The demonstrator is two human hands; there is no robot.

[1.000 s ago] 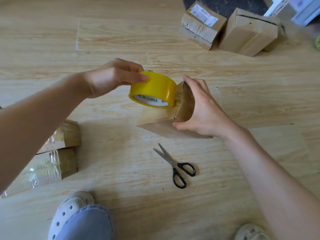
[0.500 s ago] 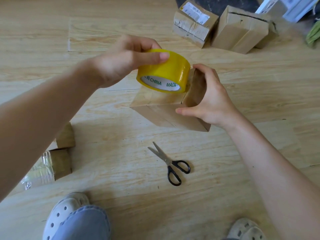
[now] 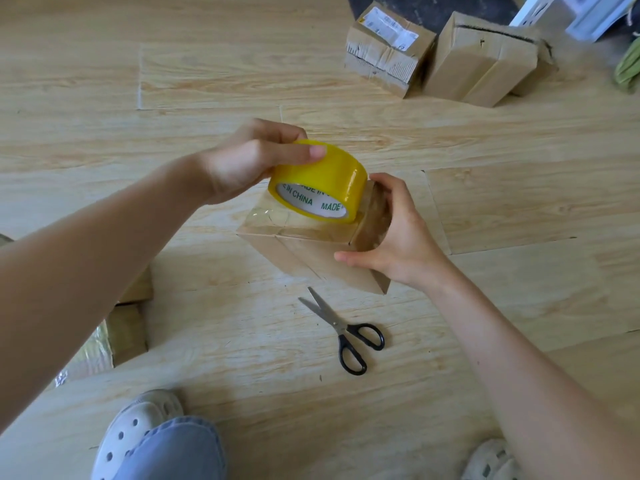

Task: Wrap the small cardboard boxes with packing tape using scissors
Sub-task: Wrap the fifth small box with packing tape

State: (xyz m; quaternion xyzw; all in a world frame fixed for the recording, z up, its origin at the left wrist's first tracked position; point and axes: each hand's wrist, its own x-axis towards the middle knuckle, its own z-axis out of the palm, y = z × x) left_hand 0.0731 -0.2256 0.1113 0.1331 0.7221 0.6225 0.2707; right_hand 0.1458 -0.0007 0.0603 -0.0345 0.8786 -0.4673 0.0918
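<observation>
A small cardboard box sits on the wooden floor at the centre, with clear tape across its top. My left hand grips a yellow roll of packing tape and holds it just above the box's top. My right hand clasps the box's right end, thumb on the near side. Black-handled scissors lie shut on the floor just in front of the box, untouched.
Two more cardboard boxes stand at the back right. Taped boxes lie at the left, partly hidden by my left arm. My shoes are at the bottom edge.
My left hand has carried the tape roll up and to the right over the box's top. My right hand stays on the box's right end.
</observation>
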